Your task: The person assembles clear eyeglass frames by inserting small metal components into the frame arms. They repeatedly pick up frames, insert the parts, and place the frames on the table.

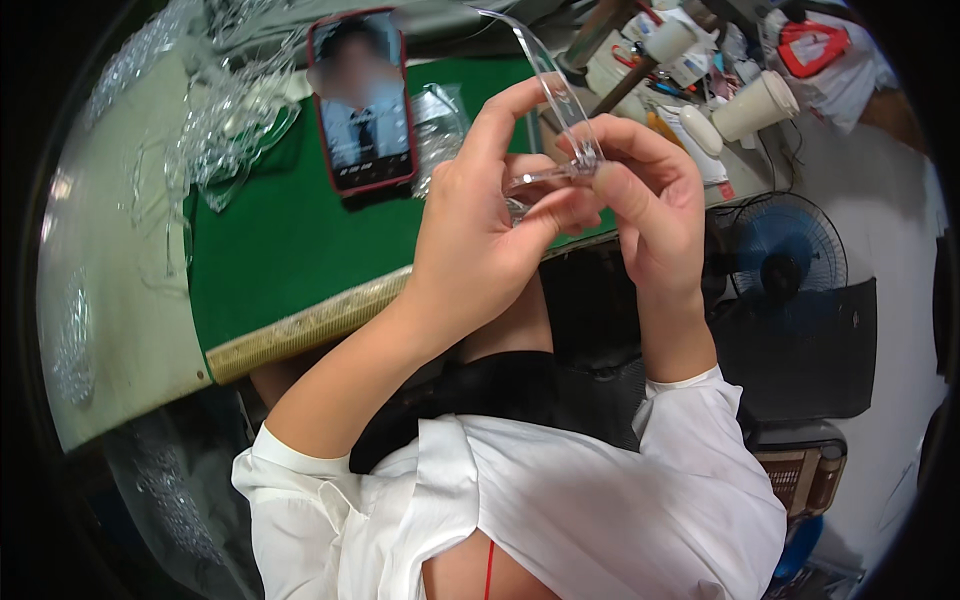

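Clear plastic, curved into one long transparent strip (555,95), is pinched at its lower end between both hands above the edge of the green-matted surface (290,250): the left hand (480,220) has it in a thumb-and-fingertip grip, and the right hand (645,190) clamps the same joint from the other side. It looks like a fitting step, the next move needing steady pressure. One red-cased phone (362,100) lies propped on the mat, and a tangled heap of more clear pieces (225,110), too many to count, lies left of it.

Workshop: cluttered bench (300,250), clear plastic parts (225,110), tools (640,60).
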{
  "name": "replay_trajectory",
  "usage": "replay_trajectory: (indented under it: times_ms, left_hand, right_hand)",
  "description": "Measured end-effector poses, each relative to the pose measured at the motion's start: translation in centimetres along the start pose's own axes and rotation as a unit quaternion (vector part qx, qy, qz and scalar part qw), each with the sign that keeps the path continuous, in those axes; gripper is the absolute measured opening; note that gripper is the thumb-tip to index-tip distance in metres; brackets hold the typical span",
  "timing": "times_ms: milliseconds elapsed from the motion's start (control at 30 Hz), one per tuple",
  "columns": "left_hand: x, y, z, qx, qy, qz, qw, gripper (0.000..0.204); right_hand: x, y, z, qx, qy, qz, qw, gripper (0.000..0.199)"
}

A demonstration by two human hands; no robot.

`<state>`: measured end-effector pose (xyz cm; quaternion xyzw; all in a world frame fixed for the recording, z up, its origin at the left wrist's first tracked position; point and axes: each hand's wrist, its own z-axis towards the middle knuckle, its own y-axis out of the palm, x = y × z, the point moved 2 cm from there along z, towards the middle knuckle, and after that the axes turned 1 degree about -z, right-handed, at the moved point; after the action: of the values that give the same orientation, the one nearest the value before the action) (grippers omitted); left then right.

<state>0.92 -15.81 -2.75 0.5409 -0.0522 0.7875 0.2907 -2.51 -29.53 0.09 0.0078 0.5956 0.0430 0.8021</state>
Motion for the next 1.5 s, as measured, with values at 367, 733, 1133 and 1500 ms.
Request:
replay_trajectory:
  times_ms: [367, 733, 1133, 1500]
  left_hand:
    - [-5.8, 4.9, 6.9, -0.026, 0.126, 0.074, 0.989, 0.01]
    - [-7.1, 6.8, 10.6, 0.004, 0.111, 0.06, 0.992, 0.006]
    - [-7.0, 6.7, 10.6, -0.014, 0.076, 0.057, 0.995, 0.005]
    - [0.0, -0.4, 3.7, -0.093, 0.062, 0.143, 0.983, 0.047]
  right_hand:
    - [-1.0, -10.1, 4.3, 0.058, -0.053, -0.062, 0.995, 0.024]
    - [-1.3, -13.8, 6.9, 0.199, -0.179, -0.148, 0.952, 0.017]
    - [-7.3, -10.6, 6.8, 0.162, -0.571, -0.056, 0.803, 0.01]
    - [-1.9, -8.5, 3.6, 0.245, -0.278, -0.231, 0.9, 0.013]
